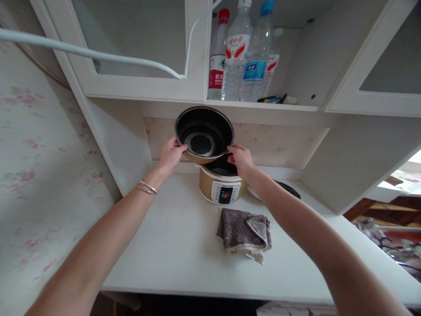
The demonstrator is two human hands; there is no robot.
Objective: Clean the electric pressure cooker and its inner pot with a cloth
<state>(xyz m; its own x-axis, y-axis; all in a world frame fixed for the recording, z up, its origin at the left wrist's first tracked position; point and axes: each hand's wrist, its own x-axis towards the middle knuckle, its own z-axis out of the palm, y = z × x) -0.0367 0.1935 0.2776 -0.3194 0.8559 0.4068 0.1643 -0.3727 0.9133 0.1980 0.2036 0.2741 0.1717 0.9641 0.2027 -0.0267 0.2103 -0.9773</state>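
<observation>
My left hand [172, 156] and my right hand [240, 159] grip opposite sides of the rim of a rice cooker inner pot [204, 140]. The pot is black inside with a pale ring on its bottom, and it tilts towards me. It hangs above and slightly left of a gold and white rice cooker [213, 191], whose top is open and partly hidden by the pot. In front of the cooker a folded grey-brown towel [245, 232] lies on the white counter [171, 254]. Behind my right forearm a dark, rounded lid-like thing [287, 188] is partly hidden.
Overhead, a white cabinet shelf [263, 103] holds several plastic bottles [237, 57]. A glass-panelled cabinet door [138, 39] is at the upper left, with a white cable [108, 57] crossing it. Side panels bound the counter, and flowered wallpaper [29, 175] covers the left wall.
</observation>
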